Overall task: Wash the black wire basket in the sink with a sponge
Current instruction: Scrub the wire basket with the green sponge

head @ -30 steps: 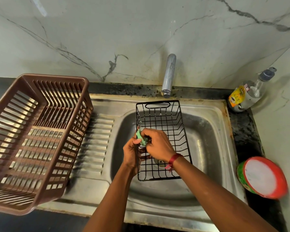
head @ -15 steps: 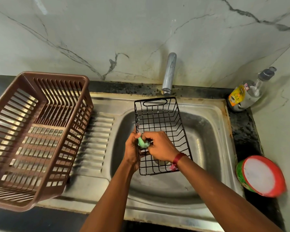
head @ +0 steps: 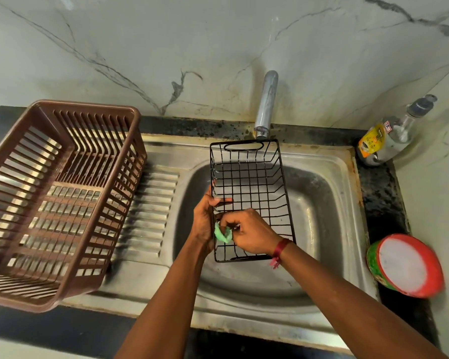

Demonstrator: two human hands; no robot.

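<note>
The marble wall [head: 218, 47] fills the top of my view, pale with dark veins; below it the steel sink [head: 322, 193] lies in a dark counter [head: 381, 193], its ribbed drainboard [head: 151, 203] on the left. A brown slatted plastic crate [head: 88, 106] sits on that drainboard and overhangs it toward me.

The black wire basket [head: 252, 182] is over the basin, open side up, its long axis running away from me; its far end, with the slot handle, sits just under the spout of the tap [head: 266, 104]; I cannot tell whether its underside touches the basin.

On the counter to the right a round tub [head: 405, 265] with a red rim and white contents stands tilted toward me; behind it in the corner, well apart from it, a pump bottle [head: 389, 141] with a yellow label leans against the wall.

My left hand [head: 204, 221] grasps the basket's left side wall from outside, thumb hooked over the rim and lying inside; my right hand [head: 252, 237] reaches across the basket's near end, fingers curled and pinching a green sponge [head: 222, 235]; the sponge is pressed to the left wall of the basket near its near corner, just beside the left palm. A red thread [head: 280, 251] circles the right wrist, its end hanging down.
</note>
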